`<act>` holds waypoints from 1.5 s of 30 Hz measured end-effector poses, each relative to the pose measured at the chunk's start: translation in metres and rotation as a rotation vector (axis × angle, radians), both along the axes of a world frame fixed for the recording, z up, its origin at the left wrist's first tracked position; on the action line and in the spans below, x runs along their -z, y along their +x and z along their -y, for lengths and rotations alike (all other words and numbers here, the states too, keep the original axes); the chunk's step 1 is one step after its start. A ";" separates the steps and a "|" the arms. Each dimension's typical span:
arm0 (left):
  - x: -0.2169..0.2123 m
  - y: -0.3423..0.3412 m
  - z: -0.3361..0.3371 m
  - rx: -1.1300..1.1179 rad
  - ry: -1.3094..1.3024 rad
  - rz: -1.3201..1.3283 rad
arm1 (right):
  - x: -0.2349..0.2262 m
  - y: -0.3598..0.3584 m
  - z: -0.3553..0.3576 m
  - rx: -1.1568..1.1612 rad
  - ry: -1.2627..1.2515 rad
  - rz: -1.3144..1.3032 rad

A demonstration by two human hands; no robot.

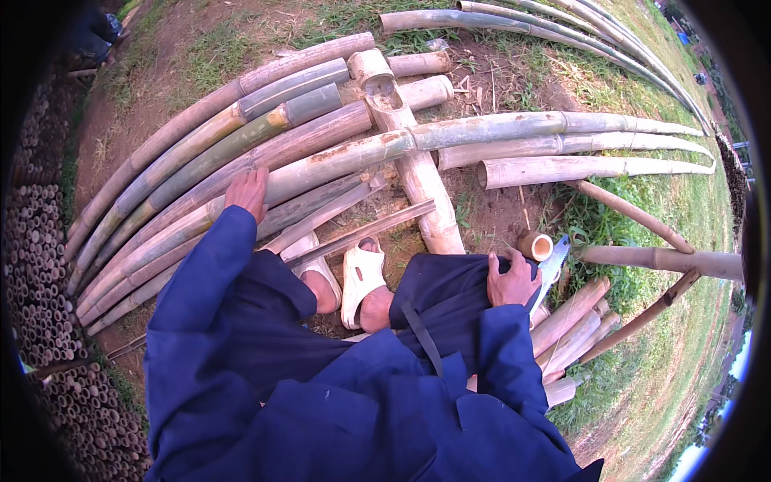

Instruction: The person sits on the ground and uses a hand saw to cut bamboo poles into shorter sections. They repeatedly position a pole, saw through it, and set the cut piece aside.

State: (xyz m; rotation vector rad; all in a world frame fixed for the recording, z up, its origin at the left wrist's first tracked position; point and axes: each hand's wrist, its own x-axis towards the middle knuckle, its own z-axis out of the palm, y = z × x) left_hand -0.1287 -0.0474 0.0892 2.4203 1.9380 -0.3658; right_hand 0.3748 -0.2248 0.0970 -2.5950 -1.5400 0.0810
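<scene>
My left hand [247, 193] lies over a long pale bamboo pole [353, 154], its fingers bent across the far side. This pole runs from the lower left to the far right and crosses a thick bamboo log [423, 193] with notches cut into it. On my right knee rests my right hand [514, 279], fingers apart and somewhat bent, with no object visible in it. Just beside that hand a saw [552, 271] shows its grey-blue toothed blade; its handle is hidden. A short cut bamboo piece [536, 245] lies past my fingertips, hollow end showing.
More bamboo poles [297, 80] lie side by side at the left, others [530, 28] at the far right. A split bamboo strip [365, 231] slants above my sandals [363, 277]. Bamboo offcuts [570, 329] and a propped pole frame [658, 259] stand right. Stacked bamboo tubes [40, 273] fill the left edge.
</scene>
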 end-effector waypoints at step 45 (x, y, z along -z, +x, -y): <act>0.042 -0.127 0.048 -0.120 0.088 0.221 | 0.002 -0.010 -0.010 -0.008 -0.227 0.122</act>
